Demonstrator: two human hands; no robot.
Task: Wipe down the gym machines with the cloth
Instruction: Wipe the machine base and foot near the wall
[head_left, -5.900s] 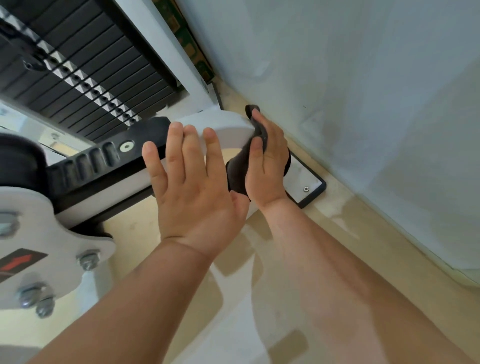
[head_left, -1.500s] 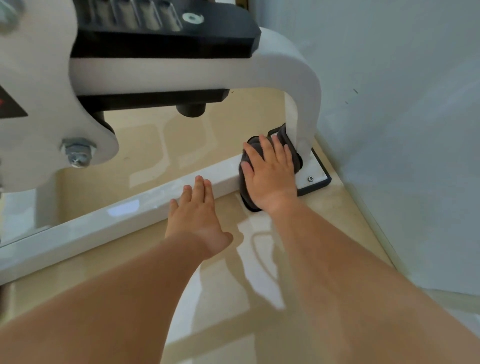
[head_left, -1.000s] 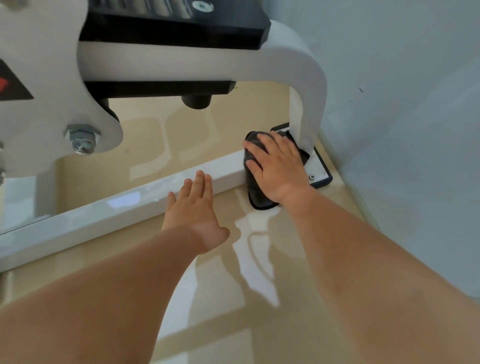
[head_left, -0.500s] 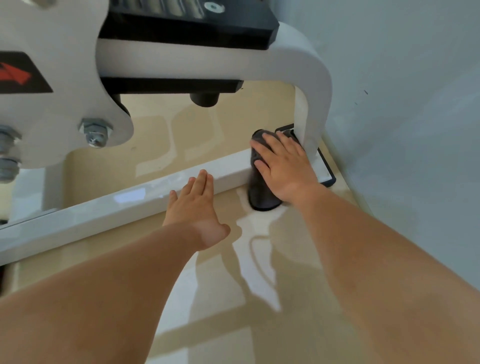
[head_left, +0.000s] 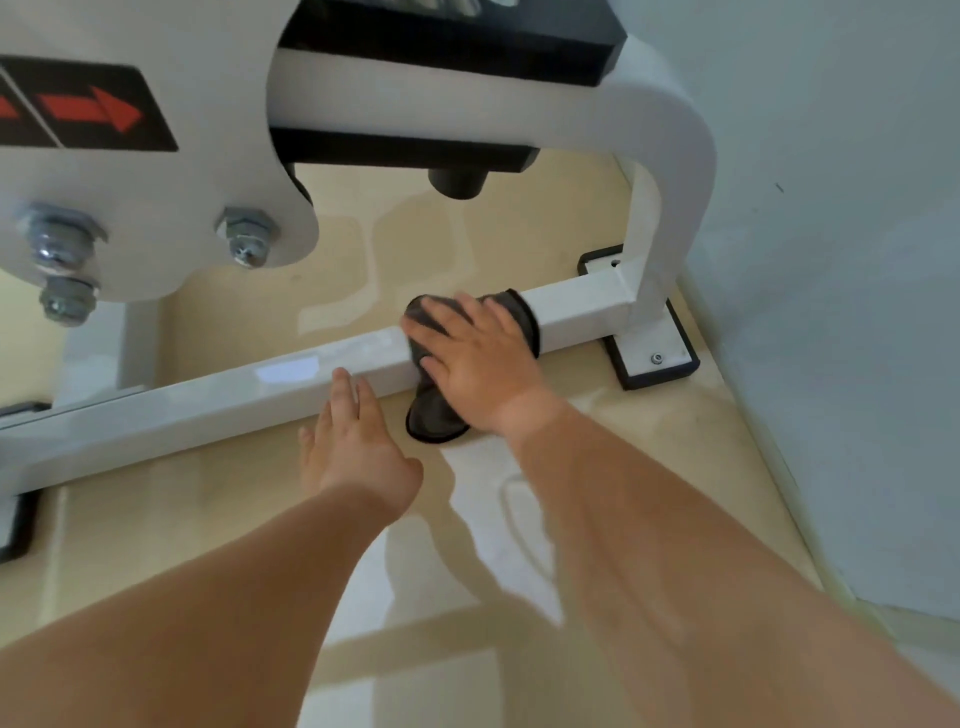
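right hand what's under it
A dark cloth, draped over the white floor bar and hanging down its near side. The bar surface beneath the cloth is hidden.

Frame bar (head_left: 208, 405): white painted metal, glossy. Cloth (head_left: 435, 418): dark grey, soft matt fabric. Floor (head_left: 493, 545): beige tile, polished, reflective. Bolts (head_left: 244, 240): bare shiny metal. Wall (head_left: 831, 260): matt, pale.

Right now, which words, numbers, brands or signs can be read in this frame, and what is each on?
Words, brands, numbers: none can be read.
Sign: a red arrow pointing right, on a black label stuck to the white plate.
Second red shape on the same label: cut off by the frame's left edge, cannot tell what it is.
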